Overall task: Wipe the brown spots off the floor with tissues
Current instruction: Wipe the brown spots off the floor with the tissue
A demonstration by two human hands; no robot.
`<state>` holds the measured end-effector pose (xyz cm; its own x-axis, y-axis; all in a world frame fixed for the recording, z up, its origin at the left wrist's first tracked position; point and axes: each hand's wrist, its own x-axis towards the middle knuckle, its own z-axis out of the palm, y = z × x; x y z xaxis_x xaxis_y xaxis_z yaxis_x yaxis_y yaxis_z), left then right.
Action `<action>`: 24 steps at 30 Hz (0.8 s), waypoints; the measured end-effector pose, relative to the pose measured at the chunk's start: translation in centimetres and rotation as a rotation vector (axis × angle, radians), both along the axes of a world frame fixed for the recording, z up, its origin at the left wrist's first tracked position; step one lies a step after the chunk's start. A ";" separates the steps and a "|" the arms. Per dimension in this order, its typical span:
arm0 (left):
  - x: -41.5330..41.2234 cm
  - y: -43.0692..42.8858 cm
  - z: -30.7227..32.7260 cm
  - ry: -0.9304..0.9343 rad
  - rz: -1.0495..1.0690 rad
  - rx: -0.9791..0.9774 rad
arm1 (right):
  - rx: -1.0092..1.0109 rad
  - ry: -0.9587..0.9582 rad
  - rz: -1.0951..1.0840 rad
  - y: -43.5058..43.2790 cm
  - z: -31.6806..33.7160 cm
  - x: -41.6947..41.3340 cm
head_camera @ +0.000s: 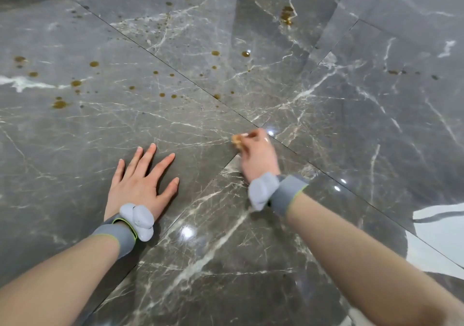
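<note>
Clearly the tissue [236, 140] pinched by the right hand [258, 155], fingers curled, is stained brown where it meets the floor [351, 125]; the left hand [140, 177] lies flat, fingers spread, holding nothing. Dragged over the brown spots [94, 64] farther off, that tissue may smear them

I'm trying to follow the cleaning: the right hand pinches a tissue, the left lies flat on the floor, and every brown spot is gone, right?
Not quite. The right hand pinches the tissue and the left hand lies flat on the floor, but the head view shows many brown spots beyond them.
</note>
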<state>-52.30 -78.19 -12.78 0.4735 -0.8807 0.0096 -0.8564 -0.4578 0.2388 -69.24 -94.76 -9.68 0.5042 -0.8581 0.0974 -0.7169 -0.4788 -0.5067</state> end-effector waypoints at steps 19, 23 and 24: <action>0.1 -0.1 -0.2 -0.030 0.006 0.017 | 0.057 0.034 -0.252 -3.4 0.2 -3.8; 0.2 -0.1 0.1 -0.021 0.004 0.002 | 0.126 0.035 0.343 5.9 0.4 1.0; 0.1 -0.1 0.2 -0.022 0.002 0.005 | 0.142 0.030 0.449 7.7 0.6 0.7</action>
<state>-52.16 -78.25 -12.57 0.4752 -0.8797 0.0154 -0.8603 -0.4609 0.2177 -68.55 -87.10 -9.13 0.8292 -0.5584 -0.0253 -0.4703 -0.6725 -0.5715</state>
